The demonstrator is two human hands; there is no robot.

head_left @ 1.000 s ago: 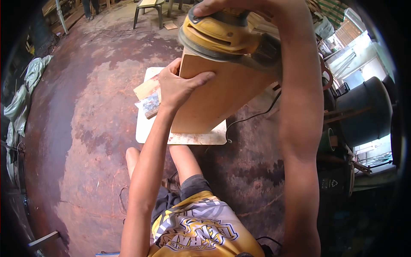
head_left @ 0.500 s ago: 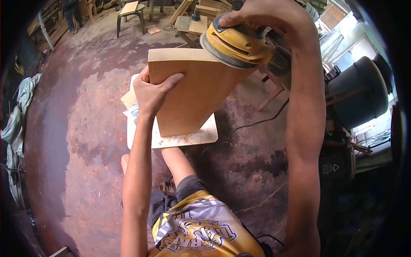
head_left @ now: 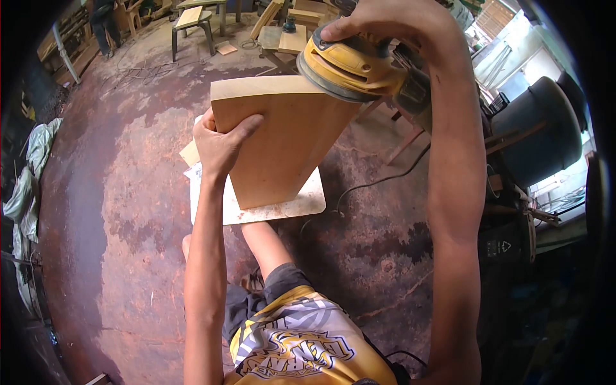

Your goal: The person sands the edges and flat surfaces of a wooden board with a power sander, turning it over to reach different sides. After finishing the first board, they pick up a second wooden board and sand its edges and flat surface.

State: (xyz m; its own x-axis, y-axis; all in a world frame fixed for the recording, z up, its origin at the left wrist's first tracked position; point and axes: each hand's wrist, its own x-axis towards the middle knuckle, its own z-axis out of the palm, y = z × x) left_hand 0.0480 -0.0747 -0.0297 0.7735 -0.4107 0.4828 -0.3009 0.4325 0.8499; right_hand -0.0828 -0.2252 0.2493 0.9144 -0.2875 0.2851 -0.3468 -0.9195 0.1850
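A thick wooden board [head_left: 282, 141] stands on edge on a white stool top [head_left: 301, 199], tilted a little. My left hand [head_left: 221, 141] grips its left edge, thumb flat on the near face and fingers behind. With my right hand [head_left: 366, 22] I hold a yellow orbital sander [head_left: 350, 67] from above. Its round pad rests on the right part of the board's narrow top edge. Part of my right hand's grip is cut off at the top of the view.
A cable [head_left: 378, 182] trails over the stained floor [head_left: 147, 256]. A dark barrel [head_left: 539, 135] stands at the right. Farther off are a small stool with a board [head_left: 190, 16] and a low bench [head_left: 277, 42]. Crumpled sacks [head_left: 25, 199] line the left. Another person's legs [head_left: 104, 29] show at the back left.
The board's top has swung slightly left and down in the view, with my left hand still on it. The sander stays at the top edge, shifted marginally left.
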